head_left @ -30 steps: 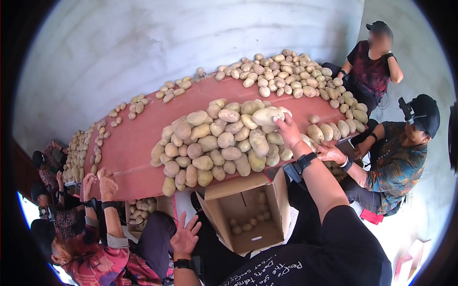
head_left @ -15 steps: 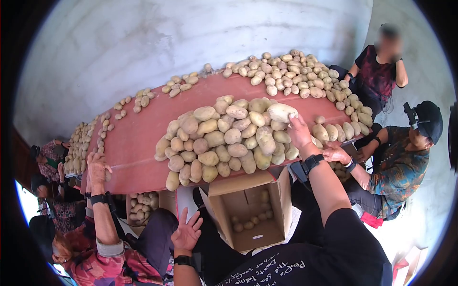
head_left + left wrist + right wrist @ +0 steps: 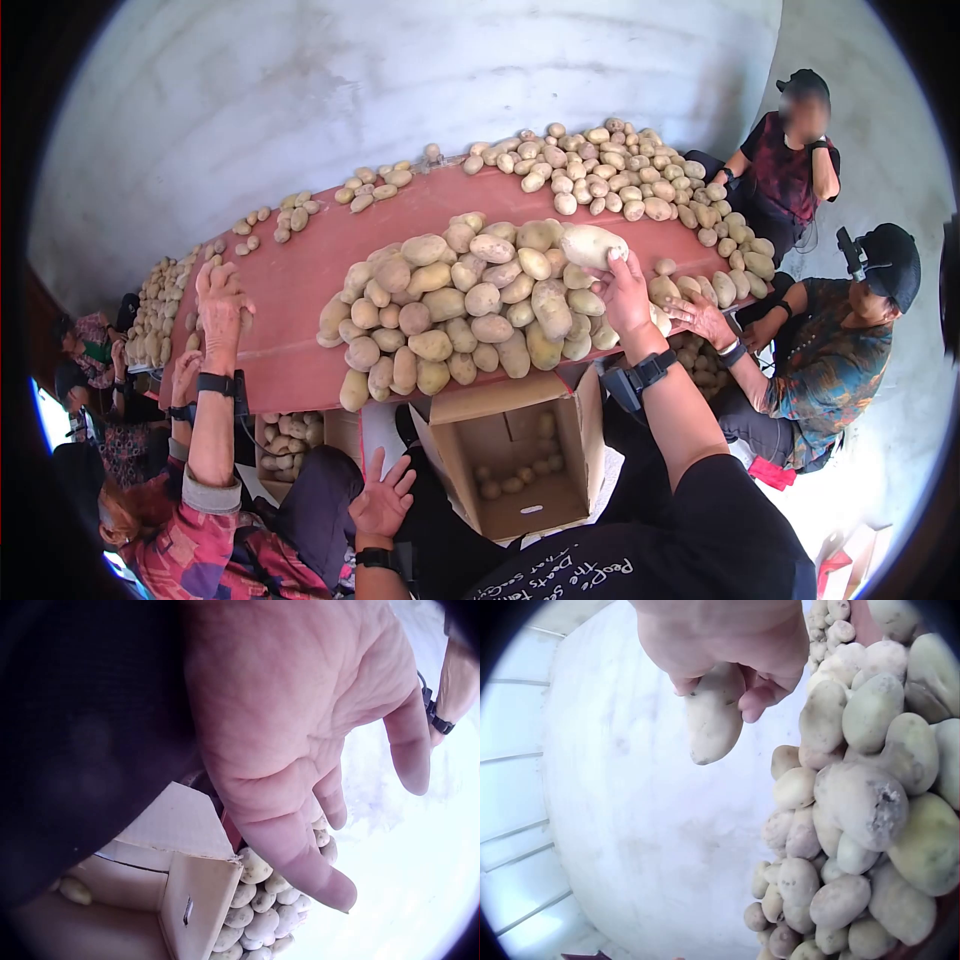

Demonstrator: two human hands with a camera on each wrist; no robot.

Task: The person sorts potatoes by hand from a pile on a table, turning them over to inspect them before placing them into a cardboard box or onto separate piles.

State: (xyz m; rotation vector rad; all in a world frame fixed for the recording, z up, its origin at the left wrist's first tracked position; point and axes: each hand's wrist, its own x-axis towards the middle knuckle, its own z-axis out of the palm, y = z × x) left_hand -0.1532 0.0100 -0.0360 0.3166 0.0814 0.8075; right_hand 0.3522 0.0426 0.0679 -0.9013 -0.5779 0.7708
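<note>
My right hand [image 3: 627, 298] pinches a long pale potato [image 3: 592, 245] at the right end of the large potato heap [image 3: 450, 300]. In the right wrist view the hand [image 3: 724, 637] has thumb and fingers around the potato [image 3: 714, 720], beside the heap [image 3: 855, 802]. My left hand [image 3: 381, 500] is held palm up, fingers spread and empty, left of the open cardboard box [image 3: 515, 440]. In the left wrist view the left hand [image 3: 300, 727] touches nothing; the box [image 3: 199, 900] lies below it.
On the red table [image 3: 270, 330] more potatoes [image 3: 610, 170] lie along the far edge. A person sits at the left with a raised hand [image 3: 222, 310]; another at the right has a hand [image 3: 705, 320] by a row of potatoes. Several potatoes [image 3: 512, 484] lie in the box.
The pinched potato has stayed over the heap's right end, turning slightly in my right hand. The left neighbour's hand has moved up over the table. My left hand remains spread.
</note>
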